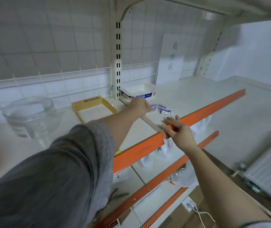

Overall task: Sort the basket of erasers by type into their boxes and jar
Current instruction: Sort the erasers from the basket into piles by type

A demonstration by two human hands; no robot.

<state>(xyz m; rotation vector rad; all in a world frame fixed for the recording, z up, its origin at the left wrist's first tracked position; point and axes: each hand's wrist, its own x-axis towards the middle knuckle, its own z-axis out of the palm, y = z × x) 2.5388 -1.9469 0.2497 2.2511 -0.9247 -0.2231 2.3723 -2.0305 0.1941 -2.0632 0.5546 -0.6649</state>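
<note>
A white paper sign [172,58] with handwritten characters is leaned against the wire grid [49,46] — below, orange-edged shelves [202,109] and a white cable [203,214] are seen.

Lighting is dim, cool and diffuse; shadows are soft. Overall sharpness is low. Wide-angle distortion bends the shelf edge [197,112]. The gray sleeve [57,170] and frame corners are strongly blurred.
</note>
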